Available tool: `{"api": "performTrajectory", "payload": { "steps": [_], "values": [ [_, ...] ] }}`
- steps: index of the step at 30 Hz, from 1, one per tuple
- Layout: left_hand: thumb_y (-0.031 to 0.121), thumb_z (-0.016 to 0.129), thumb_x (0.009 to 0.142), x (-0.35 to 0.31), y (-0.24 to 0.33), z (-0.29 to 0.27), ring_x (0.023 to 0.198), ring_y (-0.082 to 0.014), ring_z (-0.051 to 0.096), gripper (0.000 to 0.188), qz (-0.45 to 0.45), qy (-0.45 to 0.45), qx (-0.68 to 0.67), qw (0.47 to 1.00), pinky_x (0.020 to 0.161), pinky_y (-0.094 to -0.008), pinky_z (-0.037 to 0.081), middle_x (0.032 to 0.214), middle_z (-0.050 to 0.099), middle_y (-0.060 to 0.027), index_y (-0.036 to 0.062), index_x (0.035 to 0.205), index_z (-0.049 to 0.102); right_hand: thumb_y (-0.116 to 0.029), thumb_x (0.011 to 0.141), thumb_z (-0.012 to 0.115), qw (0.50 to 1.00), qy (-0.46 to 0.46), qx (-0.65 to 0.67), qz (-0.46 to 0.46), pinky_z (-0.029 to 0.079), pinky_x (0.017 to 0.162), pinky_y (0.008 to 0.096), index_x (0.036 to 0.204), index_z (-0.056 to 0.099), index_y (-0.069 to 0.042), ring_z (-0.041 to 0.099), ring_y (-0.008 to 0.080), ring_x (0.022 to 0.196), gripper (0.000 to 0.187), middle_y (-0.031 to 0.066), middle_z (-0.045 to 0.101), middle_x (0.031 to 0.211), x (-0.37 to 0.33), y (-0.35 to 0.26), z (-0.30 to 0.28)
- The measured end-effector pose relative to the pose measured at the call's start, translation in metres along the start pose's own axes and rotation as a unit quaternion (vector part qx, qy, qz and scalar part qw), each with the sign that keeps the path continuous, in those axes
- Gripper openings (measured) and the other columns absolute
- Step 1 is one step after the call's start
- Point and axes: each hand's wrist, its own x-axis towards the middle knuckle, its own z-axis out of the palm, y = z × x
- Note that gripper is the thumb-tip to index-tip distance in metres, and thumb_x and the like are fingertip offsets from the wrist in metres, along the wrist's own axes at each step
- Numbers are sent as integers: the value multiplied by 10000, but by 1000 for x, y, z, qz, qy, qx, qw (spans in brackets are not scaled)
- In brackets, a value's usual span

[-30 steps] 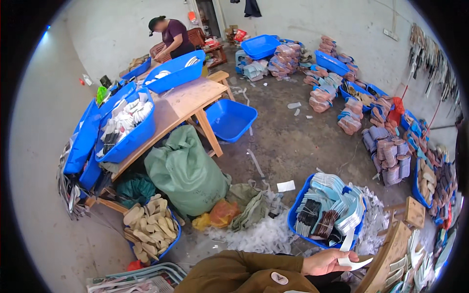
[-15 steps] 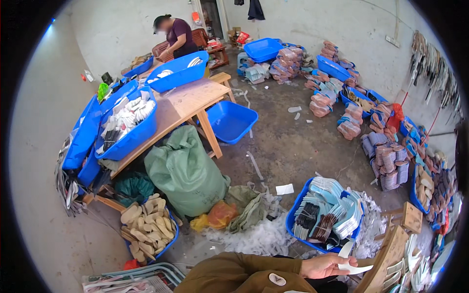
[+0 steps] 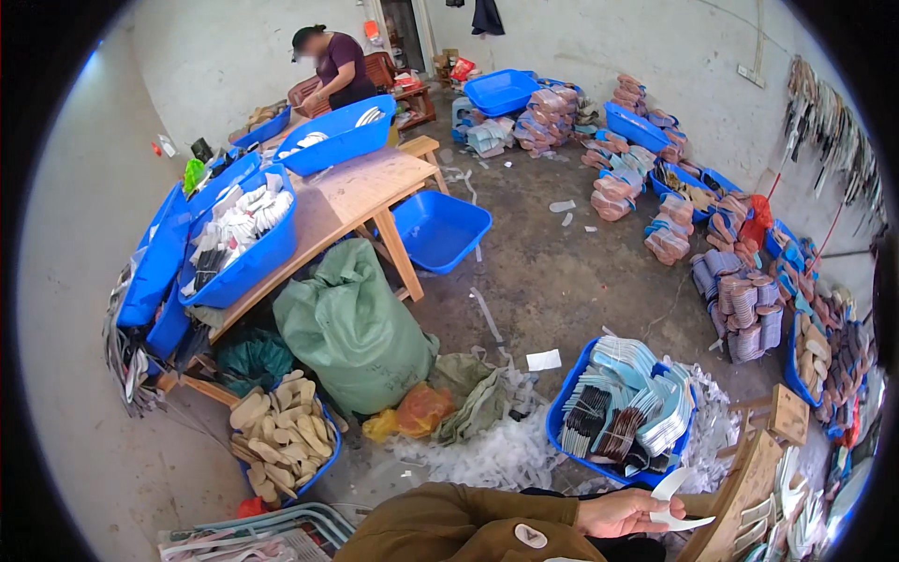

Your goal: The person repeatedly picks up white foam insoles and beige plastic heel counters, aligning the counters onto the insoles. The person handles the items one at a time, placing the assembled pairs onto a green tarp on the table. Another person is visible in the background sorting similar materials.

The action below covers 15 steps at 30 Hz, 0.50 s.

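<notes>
My left hand (image 3: 620, 513) reaches in from the left in a brown sleeve, near the lower edge. Its fingers are closed on a white curved piece (image 3: 670, 483), thin and flat, with two tapering ends spreading to the right. My right hand does not show; a brown patch (image 3: 699, 504) beyond the piece may be the other sleeve. Just past the hand stands a blue tub (image 3: 552, 433) packed with stacks of light blue, black and brown strap-like pieces (image 3: 629, 398). A wooden bench or rack (image 3: 744, 482) with white pieces on it is to the right.
White scraps (image 3: 478, 457) litter the floor beside a green sack (image 3: 351, 323). A tub of beige soles (image 3: 286, 426) stands left. Behind are a wooden table (image 3: 361, 192) with blue tubs and a co-worker (image 3: 339, 70). Bundled soles (image 3: 744, 300) line the right wall.
The white piece has tilted slightly in my left hand, and its upper end leans further right. The room has shifted a little in view; the co-worker stays at the table.
</notes>
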Motion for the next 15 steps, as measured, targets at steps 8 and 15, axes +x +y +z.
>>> {"api": "performTrajectory", "payload": {
  "steps": [8,15],
  "values": [
    [316,515,1001,-1,4,4,1266,-188,507,426,-42,-15,-34,998,1030,-387,464,1369,530,-38,68,1344,469,-155,921,588,1000,3,1,3,438,724,302,1120,598,-9,530,168,819,247,77,540,1032,4,2,-1],
    [304,494,1011,5,-5,2,1254,-188,515,413,-8,-48,-13,999,1029,-335,467,1348,539,-55,55,1339,472,-150,920,588,1000,9,2,5,434,711,298,1118,596,-13,523,164,805,241,70,533,1013,5,3,-4]
  ]
}}
